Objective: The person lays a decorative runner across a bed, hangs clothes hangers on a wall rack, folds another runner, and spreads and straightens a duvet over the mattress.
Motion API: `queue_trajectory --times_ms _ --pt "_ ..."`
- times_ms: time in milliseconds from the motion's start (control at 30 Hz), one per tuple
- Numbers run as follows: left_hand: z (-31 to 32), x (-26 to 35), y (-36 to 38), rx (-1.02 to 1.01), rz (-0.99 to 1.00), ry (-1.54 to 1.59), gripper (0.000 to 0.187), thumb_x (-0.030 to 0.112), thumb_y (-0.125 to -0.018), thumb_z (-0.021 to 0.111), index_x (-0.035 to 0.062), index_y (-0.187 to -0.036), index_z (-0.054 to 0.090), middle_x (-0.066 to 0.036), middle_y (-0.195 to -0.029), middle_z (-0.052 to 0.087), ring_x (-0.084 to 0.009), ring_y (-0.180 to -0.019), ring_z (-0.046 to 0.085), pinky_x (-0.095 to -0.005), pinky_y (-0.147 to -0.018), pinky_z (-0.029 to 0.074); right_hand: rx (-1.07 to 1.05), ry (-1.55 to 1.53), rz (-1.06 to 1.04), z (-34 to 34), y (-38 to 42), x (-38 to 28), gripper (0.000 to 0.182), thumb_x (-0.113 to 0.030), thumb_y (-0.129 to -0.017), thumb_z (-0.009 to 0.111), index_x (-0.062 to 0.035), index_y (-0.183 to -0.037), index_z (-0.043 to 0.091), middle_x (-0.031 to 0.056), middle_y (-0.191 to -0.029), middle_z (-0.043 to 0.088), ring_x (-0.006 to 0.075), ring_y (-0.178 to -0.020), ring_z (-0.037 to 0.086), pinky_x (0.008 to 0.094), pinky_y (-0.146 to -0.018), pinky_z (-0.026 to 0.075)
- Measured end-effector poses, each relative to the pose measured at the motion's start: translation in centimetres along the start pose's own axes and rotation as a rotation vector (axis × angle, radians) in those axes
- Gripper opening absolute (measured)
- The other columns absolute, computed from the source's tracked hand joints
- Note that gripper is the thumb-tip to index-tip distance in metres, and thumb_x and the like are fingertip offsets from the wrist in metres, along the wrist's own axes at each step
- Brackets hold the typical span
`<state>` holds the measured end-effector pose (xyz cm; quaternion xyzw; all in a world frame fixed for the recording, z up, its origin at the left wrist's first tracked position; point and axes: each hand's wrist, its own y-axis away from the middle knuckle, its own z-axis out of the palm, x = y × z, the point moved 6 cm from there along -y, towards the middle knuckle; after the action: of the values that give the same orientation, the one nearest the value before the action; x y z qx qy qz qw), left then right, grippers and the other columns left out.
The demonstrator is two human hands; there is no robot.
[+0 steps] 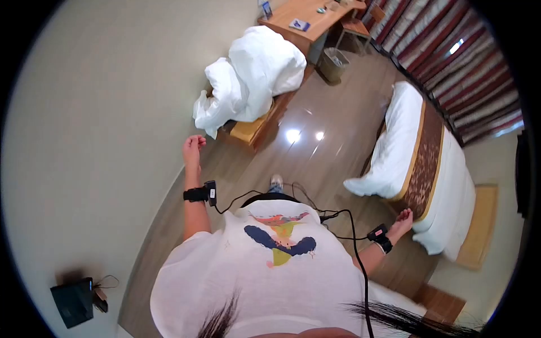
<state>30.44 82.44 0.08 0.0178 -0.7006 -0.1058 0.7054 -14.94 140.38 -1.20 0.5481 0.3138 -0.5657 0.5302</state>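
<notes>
Near the pale wall point(101, 112) on the person's left, one heap of white bedding point(262, 73) lies on one low wooden bench point(251, 130); across the floor point(332, 112), one bed point(451, 194) carries white covers and one brown patterned runner point(425, 163). One desk point(290, 19), one chair point(354, 26) and one waste bin point(333, 65) stand beyond, with striped curtains point(439, 50) to the right. Two bare hands show, well apart from each other, one black strapped device on each wrist. The left hand point(194, 147), its arm stretched forward, is just beside the near end of the bedding heap, fingers loosely curled and partly open. The right hand point(401, 224) is held out to the side near the bed's edge, fingers bent and partly open; whether it touches the covers I cannot tell. One shoe point(276, 181) shows between the arms.
</notes>
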Motion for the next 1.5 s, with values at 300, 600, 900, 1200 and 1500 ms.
queue_trajectory --times_ms 300,600,900,1200,1500 --pt "0.4 1.0 -11.0 0.149 0.026 -0.118 0.020 0.018 -0.081 0.040 0.0011 -0.081 0.050 -0.005 -0.072 0.054 -0.0101 -0.063 0.051 -0.0210 -0.058 0.039 -0.511 0.160 0.182 35.5 -4.3 8.3 0.014 -0.020 -0.074 0.049 -0.0078 -0.078 0.055 -0.0013 -0.065 0.051 0.0077 -0.059 0.044 0.0191 -0.052 0.031" --pt "1.4 -5.0 -24.8 0.197 -0.168 -0.248 0.023 0.023 -0.075 0.049 0.0023 -0.085 0.050 -0.005 -0.076 0.054 -0.0122 -0.070 0.052 -0.0226 -0.059 0.038 -1.096 0.498 0.186 63.0 3.1 11.7 0.016 -0.022 -0.078 0.046 -0.0076 -0.083 0.052 -0.0004 -0.068 0.054 0.0057 -0.061 0.050 0.0162 -0.053 0.035" --pt "7.5 -11.1 -33.3 0.217 -0.408 -0.340 0.064 0.028 -0.063 0.064 -0.0024 -0.110 0.034 -0.017 -0.101 0.047 -0.0239 -0.094 0.046 -0.0304 -0.080 0.036 -1.263 0.821 0.277 74.7 0.5 19.3 0.024 -0.028 -0.075 0.048 -0.0089 -0.089 0.049 0.0005 -0.079 0.054 0.0090 -0.068 0.051 0.0210 -0.059 0.037" --pt "10.5 -12.5 -32.0 0.244 -0.618 -0.036 0.050 0.021 -0.065 0.062 -0.0017 -0.105 0.042 -0.011 -0.093 0.053 -0.0201 -0.080 0.052 -0.0292 -0.070 0.042 -1.511 1.036 0.269 88.8 -3.1 29.8 0.028 -0.031 -0.072 0.053 -0.0116 -0.092 0.049 -0.0032 -0.076 0.052 0.0074 -0.070 0.047 0.0226 -0.061 0.035" --pt "14.4 -11.0 -28.9 0.515 -0.698 -0.675 0.044 0.039 -0.064 0.057 0.0021 -0.088 0.055 -0.015 -0.079 0.058 -0.0269 -0.072 0.056 -0.0344 -0.061 0.043 -2.013 1.405 0.842 90.9 4.8 41.8 0.065 -0.035 -0.068 0.058 -0.0056 -0.118 0.029 0.0052 -0.108 0.043 0.0204 -0.095 0.043 0.0380 -0.073 0.038"
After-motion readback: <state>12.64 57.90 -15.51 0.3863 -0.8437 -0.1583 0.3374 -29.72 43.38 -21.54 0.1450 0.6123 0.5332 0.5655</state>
